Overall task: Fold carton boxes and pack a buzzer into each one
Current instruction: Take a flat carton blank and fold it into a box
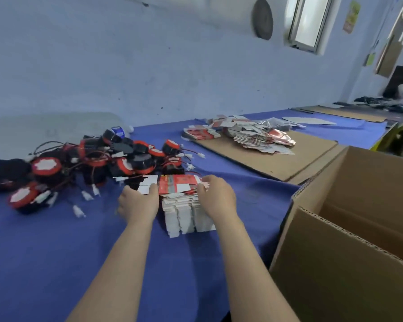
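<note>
Blue cloth (56,252) is spread over the desk (254,201), and near its middle a stack of flat cartons (186,217) is seen between the two hands. The left hand (139,203) is closed on the left end of the top carton (177,184): its thumb is laid over the white flap, while the other fingers are hidden beneath. The right hand (216,198) is curled over the right end of the same carton, with the fingertips bent down around the edge. The top carton is held flat, just above or on the stack; which of the two cannot be told. Its red printed face is turned upward and its long axis is laid from left to right across the view, with the white flap pointing left. The white flap ends of the stack below are turned toward the person. A heap of black and red buzzers (91,163) with trailing wires and white plugs is piled just beyond and to the left of the stack. An open cardboard box (347,263) is stood at the right. Farther back, a second heap of cartons (249,135) is spread on a cardboard sheet (289,163).
</note>
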`<action>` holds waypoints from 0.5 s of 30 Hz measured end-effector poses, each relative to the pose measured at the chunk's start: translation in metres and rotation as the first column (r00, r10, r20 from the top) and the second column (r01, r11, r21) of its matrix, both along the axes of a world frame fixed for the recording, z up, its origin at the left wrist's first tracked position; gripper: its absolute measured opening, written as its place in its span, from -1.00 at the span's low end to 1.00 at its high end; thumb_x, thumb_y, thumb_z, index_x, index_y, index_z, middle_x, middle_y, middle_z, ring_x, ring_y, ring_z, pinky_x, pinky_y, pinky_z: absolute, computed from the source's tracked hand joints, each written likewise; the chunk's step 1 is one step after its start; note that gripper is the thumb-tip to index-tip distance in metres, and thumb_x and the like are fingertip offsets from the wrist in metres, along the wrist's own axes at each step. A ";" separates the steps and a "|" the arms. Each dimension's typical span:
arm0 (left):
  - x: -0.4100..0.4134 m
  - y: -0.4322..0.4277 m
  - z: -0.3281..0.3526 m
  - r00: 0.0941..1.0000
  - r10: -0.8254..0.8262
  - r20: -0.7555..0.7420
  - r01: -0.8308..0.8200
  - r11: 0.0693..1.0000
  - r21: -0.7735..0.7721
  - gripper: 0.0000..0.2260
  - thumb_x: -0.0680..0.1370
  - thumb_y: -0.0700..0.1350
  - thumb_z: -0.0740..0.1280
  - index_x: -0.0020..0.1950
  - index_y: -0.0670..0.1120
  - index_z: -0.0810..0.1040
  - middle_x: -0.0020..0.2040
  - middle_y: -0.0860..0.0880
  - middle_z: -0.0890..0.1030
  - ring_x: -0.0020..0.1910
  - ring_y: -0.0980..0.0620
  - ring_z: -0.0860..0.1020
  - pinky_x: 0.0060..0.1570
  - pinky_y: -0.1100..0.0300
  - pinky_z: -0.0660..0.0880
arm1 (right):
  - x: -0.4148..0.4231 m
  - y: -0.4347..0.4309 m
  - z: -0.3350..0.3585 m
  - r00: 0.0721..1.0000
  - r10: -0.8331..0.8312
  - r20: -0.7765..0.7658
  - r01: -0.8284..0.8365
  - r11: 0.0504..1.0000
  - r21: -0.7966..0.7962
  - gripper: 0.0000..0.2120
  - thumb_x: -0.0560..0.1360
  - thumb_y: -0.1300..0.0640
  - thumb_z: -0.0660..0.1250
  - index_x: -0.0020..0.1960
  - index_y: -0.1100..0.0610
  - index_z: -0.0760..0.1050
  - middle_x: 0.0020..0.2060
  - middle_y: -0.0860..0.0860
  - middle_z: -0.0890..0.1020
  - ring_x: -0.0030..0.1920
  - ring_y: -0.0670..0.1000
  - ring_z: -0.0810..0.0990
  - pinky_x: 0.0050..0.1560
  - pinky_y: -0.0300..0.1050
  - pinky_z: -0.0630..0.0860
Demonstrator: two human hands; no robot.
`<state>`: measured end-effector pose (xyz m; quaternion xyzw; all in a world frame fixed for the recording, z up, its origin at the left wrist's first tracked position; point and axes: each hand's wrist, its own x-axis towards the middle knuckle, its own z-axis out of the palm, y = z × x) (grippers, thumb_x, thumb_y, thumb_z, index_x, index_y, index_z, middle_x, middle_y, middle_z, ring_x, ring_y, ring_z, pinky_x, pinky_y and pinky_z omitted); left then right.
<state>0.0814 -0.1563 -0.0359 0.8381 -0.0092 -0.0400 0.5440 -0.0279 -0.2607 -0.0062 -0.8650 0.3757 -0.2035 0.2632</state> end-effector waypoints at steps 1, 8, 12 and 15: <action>0.003 0.000 -0.002 0.999 -0.008 -0.051 0.006 1.000 -0.031 -0.46 0.54 0.06 0.32 0.38 -0.26 0.37 0.27 -0.23 0.49 0.32 -0.27 0.38 0.29 -0.09 0.37 | 0.004 0.001 -0.002 0.998 0.006 -0.055 -0.007 1.000 -0.021 -0.72 0.61 0.06 0.12 0.19 0.07 0.53 0.12 0.06 0.61 0.21 0.14 0.49 0.42 0.18 0.18; 0.011 0.009 0.000 0.988 0.150 0.036 -0.128 0.930 -0.345 -0.80 0.57 -0.12 0.26 -0.24 -0.13 0.40 -0.30 -0.05 0.43 -0.31 -0.04 0.36 -0.36 0.17 0.27 | 0.009 0.003 0.002 0.983 -0.057 -0.177 0.049 0.997 -0.051 -0.72 0.60 0.03 0.08 0.06 0.11 0.53 0.10 0.09 0.59 0.26 0.14 0.43 0.44 0.31 -0.10; 0.018 0.032 0.032 0.947 0.192 0.256 -0.067 0.901 -0.429 -0.84 0.58 -0.15 0.21 -0.16 -0.20 0.40 -0.26 -0.07 0.51 -0.20 -0.16 0.52 -0.24 0.03 0.50 | 0.018 0.013 0.017 0.998 -0.054 0.041 0.057 0.996 -0.071 -0.60 0.62 -0.03 0.13 0.40 0.10 0.35 0.39 0.06 0.37 0.45 0.11 0.23 0.45 0.25 -0.01; 0.022 0.056 0.053 0.896 0.150 0.418 0.029 0.919 -0.392 -0.80 0.60 -0.14 0.21 -0.22 -0.15 0.38 -0.32 -0.02 0.48 -0.25 -0.11 0.47 -0.22 0.07 0.41 | 0.033 0.032 0.032 0.931 0.048 0.361 -0.026 0.998 -0.065 -0.51 0.60 0.00 0.18 0.46 0.18 0.24 0.43 0.09 0.34 0.46 0.10 0.22 0.44 0.13 0.14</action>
